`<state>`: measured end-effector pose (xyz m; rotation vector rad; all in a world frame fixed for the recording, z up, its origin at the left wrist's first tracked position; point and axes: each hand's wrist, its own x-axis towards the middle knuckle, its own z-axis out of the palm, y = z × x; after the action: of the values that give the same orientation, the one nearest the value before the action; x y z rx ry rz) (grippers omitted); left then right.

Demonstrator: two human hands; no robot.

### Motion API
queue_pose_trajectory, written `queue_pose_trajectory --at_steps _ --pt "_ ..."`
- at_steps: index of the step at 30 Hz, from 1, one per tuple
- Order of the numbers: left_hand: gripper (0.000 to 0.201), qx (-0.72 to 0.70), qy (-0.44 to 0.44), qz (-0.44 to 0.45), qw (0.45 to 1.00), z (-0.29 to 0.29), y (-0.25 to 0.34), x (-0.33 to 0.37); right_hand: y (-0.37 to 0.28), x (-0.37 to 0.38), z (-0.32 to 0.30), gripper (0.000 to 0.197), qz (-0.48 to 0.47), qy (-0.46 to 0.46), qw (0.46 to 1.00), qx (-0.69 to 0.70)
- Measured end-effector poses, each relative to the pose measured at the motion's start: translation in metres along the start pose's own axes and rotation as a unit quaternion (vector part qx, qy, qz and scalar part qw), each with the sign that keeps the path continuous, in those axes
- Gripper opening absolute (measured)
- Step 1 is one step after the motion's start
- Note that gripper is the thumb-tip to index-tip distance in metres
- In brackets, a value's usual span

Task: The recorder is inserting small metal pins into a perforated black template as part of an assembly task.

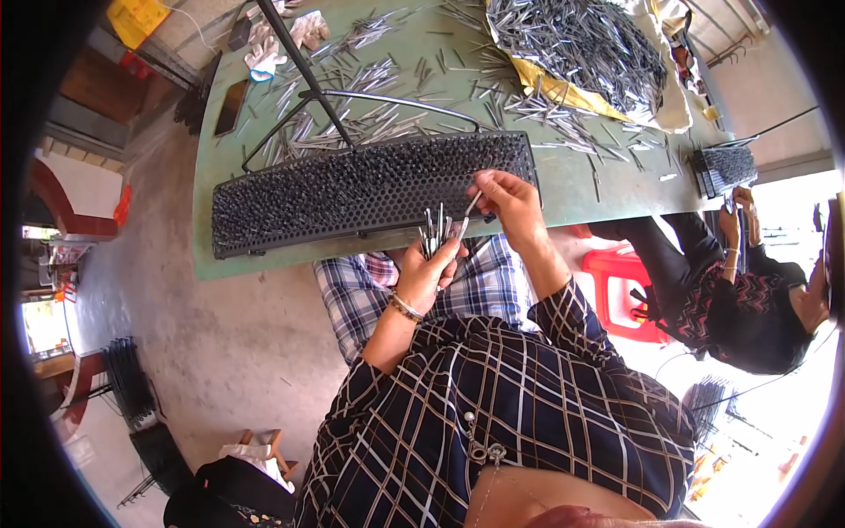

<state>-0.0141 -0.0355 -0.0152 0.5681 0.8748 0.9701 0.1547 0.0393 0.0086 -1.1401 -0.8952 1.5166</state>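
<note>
Beside the green table [634, 189], you're apparently separating a rod [473, 203], right hand [510, 201] pinching it, left hand [431, 264] clutching a bundle [431, 231], likely needing alignment with the rack [370, 207].

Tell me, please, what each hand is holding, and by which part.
The left hand holds a bunch of thin metallic strips by their lower part, upper ends sticking out. The right hand pinches one strip near its upper end.

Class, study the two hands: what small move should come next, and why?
Probably the right hand should set its strip into the black rack: it pinches that strip close by, the rack's middle holes look unfilled, and the left hand holds more strips.
</note>
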Motion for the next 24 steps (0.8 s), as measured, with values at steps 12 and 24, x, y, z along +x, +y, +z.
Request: queue_pose_trajectory --at_steps 12,24 --pt "0.018 0.000 0.046 0.044 0.998 0.014 0.002 -0.001 -0.010 -0.028 -0.002 0.024 0.049 -0.119 0.982 -0.137" --pt "0.019 0.049 0.039 0.061 0.996 0.017 -0.003 -0.002 -0.002 -0.028 -0.015 0.021 0.024 -0.069 0.988 -0.133"
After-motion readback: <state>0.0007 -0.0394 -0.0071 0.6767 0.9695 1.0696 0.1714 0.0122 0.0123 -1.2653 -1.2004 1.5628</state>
